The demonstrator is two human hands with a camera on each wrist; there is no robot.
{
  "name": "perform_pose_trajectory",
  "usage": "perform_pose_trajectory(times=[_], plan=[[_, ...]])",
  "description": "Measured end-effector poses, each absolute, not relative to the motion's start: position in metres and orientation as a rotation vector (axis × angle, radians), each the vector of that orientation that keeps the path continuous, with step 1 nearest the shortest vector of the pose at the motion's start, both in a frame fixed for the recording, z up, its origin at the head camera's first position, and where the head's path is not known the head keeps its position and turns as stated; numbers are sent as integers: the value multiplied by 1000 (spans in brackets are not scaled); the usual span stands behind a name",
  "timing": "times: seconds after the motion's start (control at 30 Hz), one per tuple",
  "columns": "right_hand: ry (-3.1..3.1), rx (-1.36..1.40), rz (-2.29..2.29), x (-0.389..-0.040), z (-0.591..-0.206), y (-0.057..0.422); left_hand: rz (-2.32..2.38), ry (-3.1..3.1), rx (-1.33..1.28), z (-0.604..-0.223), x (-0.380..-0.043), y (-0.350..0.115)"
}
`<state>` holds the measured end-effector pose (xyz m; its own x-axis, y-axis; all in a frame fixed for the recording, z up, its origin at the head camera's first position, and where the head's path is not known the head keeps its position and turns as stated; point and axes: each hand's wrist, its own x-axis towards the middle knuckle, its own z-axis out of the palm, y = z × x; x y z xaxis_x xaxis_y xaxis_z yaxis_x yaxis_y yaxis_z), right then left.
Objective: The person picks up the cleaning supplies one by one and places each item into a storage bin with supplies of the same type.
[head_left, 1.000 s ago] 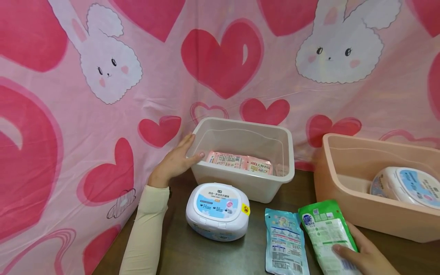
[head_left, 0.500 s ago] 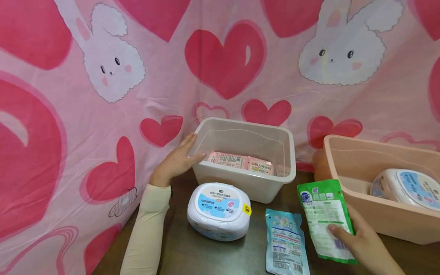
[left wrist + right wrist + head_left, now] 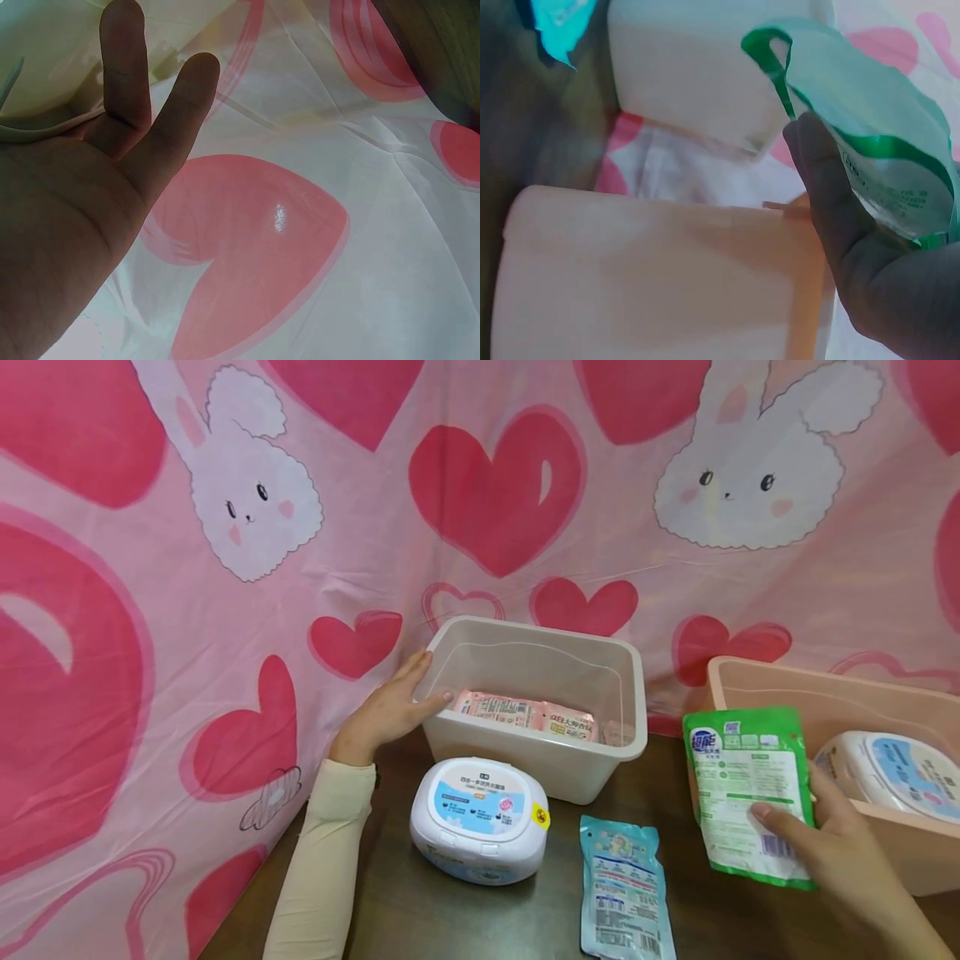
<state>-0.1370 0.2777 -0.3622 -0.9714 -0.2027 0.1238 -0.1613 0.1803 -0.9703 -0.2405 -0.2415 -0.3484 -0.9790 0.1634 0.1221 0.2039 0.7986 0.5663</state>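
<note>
My left hand [image 3: 386,714] rests on the left corner of a whitish bin [image 3: 525,747], thumb across its front rim. In the left wrist view its visible fingers are extended. Inside the bin lie pink packets [image 3: 498,710]. My right hand [image 3: 847,843] pinches the right side of a green-and-white pouch [image 3: 742,793], thumb on its face and the other fingers hidden behind. The pouch is raised in front of the left end of a peach bin [image 3: 900,843]. In the right wrist view, the pouch [image 3: 870,82] is tilted above that bin's edge.
A white lidded tub [image 3: 480,822] with a blue label stands in front of the whitish bin. A light-blue pouch [image 3: 626,889] lies flat on the dark table [image 3: 450,927]. Another white tub [image 3: 900,768] sits in the peach bin. Pink heart-print cloth [image 3: 360,527] hangs behind.
My right hand has lifted the green pouch off the table and carried it up and to the right, toward the peach bin. The left hand keeps its place on the whitish bin.
</note>
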Motion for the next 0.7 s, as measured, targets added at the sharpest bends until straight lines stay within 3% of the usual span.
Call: perform_pose_trajectory(times=[0.7], plan=[[1953,-488,-2263,-170,-330,259,-946,-2917,-268,-349,-243,-243]])
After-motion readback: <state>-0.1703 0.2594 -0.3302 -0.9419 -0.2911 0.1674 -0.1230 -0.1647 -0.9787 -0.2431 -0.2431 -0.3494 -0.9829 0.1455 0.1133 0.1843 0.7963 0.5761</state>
